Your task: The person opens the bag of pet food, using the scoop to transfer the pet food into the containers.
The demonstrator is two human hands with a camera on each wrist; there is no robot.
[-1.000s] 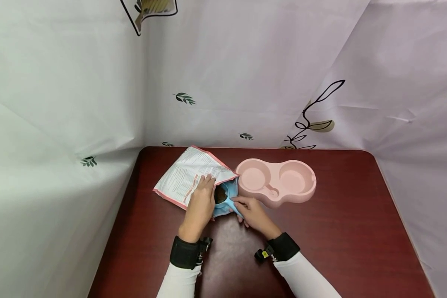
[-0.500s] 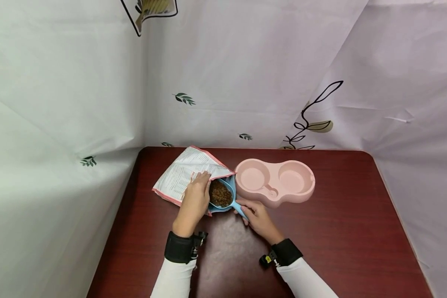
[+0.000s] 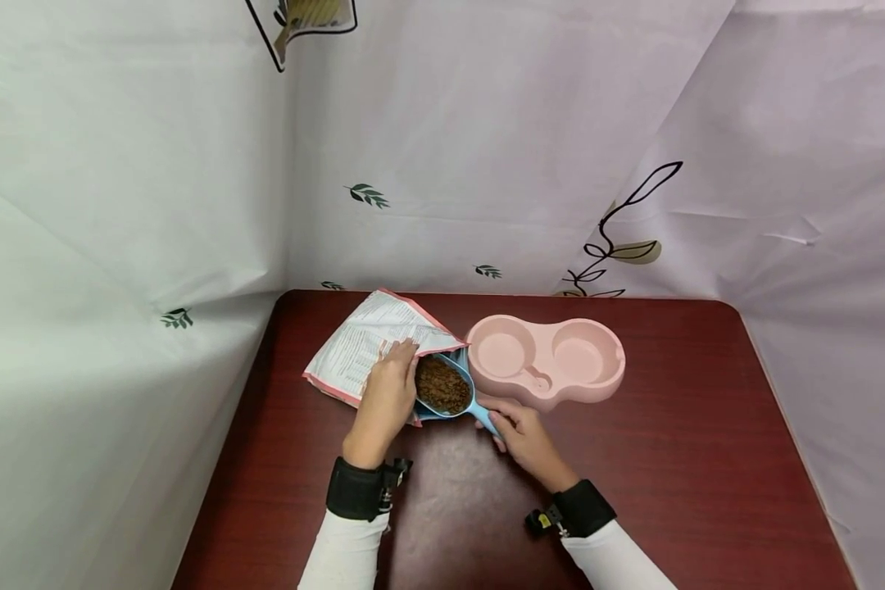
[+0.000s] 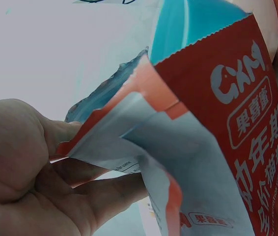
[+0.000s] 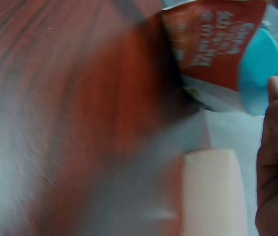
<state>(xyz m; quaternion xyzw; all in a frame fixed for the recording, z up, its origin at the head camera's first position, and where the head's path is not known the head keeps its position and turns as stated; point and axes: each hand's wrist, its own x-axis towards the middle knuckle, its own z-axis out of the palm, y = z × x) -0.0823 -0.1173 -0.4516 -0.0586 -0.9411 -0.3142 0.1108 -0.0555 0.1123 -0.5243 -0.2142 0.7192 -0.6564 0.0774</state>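
A white cat food bag [image 3: 354,344] with red edges lies tilted on the table, its mouth toward the right. At that mouth my left hand [image 3: 383,397] pinches the rim; the left wrist view shows the thumb on the bag's edge [image 4: 114,103]. My right hand [image 3: 529,441] grips the handle of a light blue scoop [image 3: 485,416]. Brown kibble [image 3: 442,385] fills the scoop, whose front end is still within the bag opening. In the right wrist view, fingers [image 5: 275,128] hold the blue scoop [image 5: 258,71] beside the bag's red printed side.
Just right of the bag stands a pink double bowl [image 3: 537,344] with two round hollows, close beyond the right hand. Everything is on a dark red wooden table [image 3: 708,426]. White patterned cloth [image 3: 442,164] hangs behind and at both sides.
The scoop has come out of the bag toward the lower right, showing much more kibble. My right hand moved with it; the left hand shifted slightly left with the bag rim.
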